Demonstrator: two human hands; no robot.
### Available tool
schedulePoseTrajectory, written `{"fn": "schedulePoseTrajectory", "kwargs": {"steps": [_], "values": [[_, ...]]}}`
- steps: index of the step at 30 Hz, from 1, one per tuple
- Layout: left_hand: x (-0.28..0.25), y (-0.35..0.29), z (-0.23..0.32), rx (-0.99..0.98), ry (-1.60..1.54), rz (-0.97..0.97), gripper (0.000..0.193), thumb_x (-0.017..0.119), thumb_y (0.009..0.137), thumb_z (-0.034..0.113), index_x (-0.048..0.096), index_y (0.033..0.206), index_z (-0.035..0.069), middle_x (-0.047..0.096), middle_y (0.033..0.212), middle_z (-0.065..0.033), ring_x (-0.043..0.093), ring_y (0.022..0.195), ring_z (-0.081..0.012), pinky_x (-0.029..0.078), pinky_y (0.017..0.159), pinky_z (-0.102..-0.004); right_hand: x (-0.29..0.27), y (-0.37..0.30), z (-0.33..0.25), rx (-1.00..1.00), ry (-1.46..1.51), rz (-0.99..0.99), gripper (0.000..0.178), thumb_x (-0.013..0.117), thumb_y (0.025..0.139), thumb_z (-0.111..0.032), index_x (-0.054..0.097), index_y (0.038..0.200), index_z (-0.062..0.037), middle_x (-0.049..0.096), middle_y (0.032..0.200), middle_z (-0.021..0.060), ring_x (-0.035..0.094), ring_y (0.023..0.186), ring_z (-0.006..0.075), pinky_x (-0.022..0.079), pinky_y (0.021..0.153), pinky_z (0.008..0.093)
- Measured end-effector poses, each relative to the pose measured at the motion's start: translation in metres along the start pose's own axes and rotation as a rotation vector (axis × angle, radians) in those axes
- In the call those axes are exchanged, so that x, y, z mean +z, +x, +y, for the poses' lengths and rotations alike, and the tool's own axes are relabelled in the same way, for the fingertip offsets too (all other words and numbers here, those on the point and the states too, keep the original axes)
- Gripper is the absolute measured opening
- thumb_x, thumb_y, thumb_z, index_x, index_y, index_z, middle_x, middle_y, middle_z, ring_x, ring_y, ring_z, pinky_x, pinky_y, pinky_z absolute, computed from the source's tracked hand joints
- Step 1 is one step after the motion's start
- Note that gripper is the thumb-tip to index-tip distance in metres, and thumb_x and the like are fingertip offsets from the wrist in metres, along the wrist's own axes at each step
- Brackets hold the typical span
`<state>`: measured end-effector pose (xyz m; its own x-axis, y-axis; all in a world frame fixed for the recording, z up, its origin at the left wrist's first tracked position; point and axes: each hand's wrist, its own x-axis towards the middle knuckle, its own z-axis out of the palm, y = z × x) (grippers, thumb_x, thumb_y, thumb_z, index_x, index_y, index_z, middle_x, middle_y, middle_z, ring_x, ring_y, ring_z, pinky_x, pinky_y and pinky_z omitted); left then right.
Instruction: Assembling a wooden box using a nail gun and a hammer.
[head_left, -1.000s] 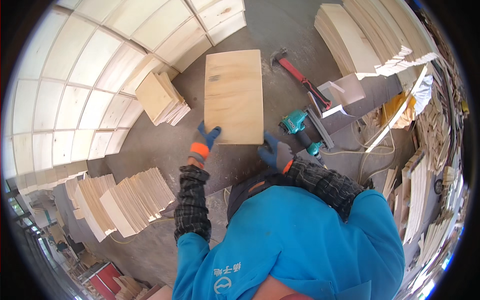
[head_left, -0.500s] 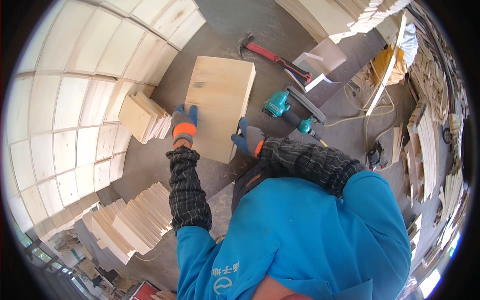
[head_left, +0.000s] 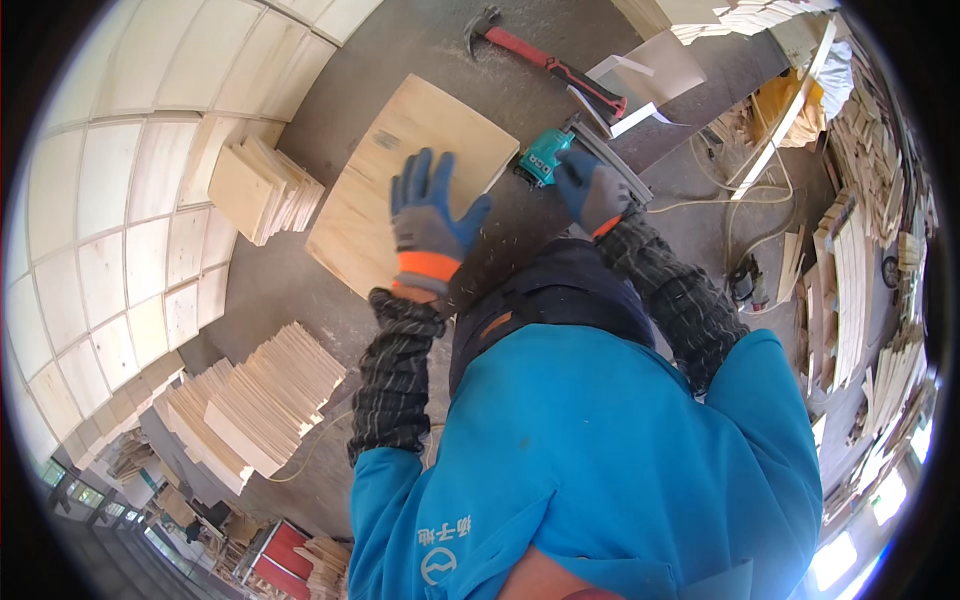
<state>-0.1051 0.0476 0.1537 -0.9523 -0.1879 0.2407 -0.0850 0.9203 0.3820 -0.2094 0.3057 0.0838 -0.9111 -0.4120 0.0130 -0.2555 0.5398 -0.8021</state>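
A pale wooden box [head_left: 440, 120] with a flat top lies turned at an angle on the dark work surface. Over its near right part is my left hand [head_left: 428, 205], in a grey and blue glove with an orange cuff. Its fingers are spread and it holds nothing; whether the palm touches the wood I cannot tell. To the right, my gloved right hand [head_left: 598, 192] is closed round the handle of a teal nail gun [head_left: 543, 158]. The hand hides most of that handle, while the tool's head and long magazine show beyond it.
A red and black claw hammer [head_left: 545, 62] lies beyond the box, beside an open white carton [head_left: 660, 78]. Thin boards [head_left: 262, 190] stand stacked left of the box. Stacked wooden boxes [head_left: 110, 230] form a wall farther left. A pale air hose [head_left: 775, 197] loops at right.
Both hands have let go of the box's sides, and the box has turned clockwise. My right hand has moved right to the nail gun; my left hand has shifted right, fingers spreading.
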Motion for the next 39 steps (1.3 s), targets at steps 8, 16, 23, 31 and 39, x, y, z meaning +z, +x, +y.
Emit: {"fn": "schedulePoseTrajectory", "kwargs": {"steps": [8, 16, 23, 31, 39], "values": [[0.043, 0.053, 0.026, 0.147, 0.082, -0.053, 0.064, 0.082, 0.09, 0.041, 0.068, 0.147, 0.018, 0.054, 0.162, -0.0143, 0.047, 0.15, -0.0428, 0.033, 0.125, -0.0634, -0.011, -0.021, 0.022, 0.113, -0.717, -0.4, 0.095, 0.074, 0.096, -0.049, 0.03, 0.169, -0.0053, 0.071, 0.133, 0.0221, 0.072, 0.117, 0.0398, 0.059, 0.092, 0.0545], [0.054, 0.084, 0.022, 0.266, 0.125, -0.195, 0.034, 0.083, 0.083, 0.028, 0.08, 0.115, 0.017, 0.071, 0.133, -0.0055, 0.057, 0.137, -0.0352, 0.036, 0.122, -0.058, -0.003, -0.002, 0.032, 0.209, -0.719, -0.452, 0.102, 0.079, 0.092, -0.048, 0.028, 0.17, -0.0042, 0.072, 0.127, 0.0208, 0.073, 0.114, 0.0372, 0.06, 0.092, 0.0515], [0.052, 0.098, 0.017, 0.318, 0.018, -0.223, 0.026, 0.085, 0.078, 0.026, 0.079, 0.101, 0.016, 0.074, 0.112, -0.0021, 0.064, 0.118, -0.0299, 0.042, 0.112, -0.0518, -0.027, 0.01, 0.05, 0.24, -0.308, -0.436, 0.101, 0.082, 0.083, -0.037, 0.035, 0.165, 0.0015, 0.077, 0.117, 0.0267, 0.076, 0.108, 0.0413, 0.06, 0.092, 0.0507], [0.058, 0.088, 0.007, 0.278, -0.061, -0.218, 0.046, 0.088, 0.076, 0.024, 0.076, 0.12, 0.017, 0.072, 0.128, -0.0066, 0.06, 0.131, -0.0328, 0.038, 0.123, -0.056, -0.111, 0.011, -0.016, 0.54, 0.265, -0.494, 0.054, 0.078, 0.088, -0.03, 0.068, 0.13, 0.0027, 0.075, 0.093, 0.0117, 0.074, 0.086, 0.0208, 0.058, 0.078, 0.0368], [0.07, 0.08, -0.003, 0.266, -0.108, -0.059, 0.072, 0.087, 0.079, 0.023, 0.062, 0.146, 0.016, 0.063, 0.152, -0.011, 0.055, 0.144, -0.0364, 0.037, 0.127, -0.0585, -0.14, 0.028, -0.093, 0.402, 0.385, -0.611, 0.049, 0.074, 0.093, -0.032, 0.07, 0.126, 0.0035, 0.069, 0.091, 0.0034, 0.062, 0.081, 0.0093, 0.052, 0.073, 0.0311]]}}
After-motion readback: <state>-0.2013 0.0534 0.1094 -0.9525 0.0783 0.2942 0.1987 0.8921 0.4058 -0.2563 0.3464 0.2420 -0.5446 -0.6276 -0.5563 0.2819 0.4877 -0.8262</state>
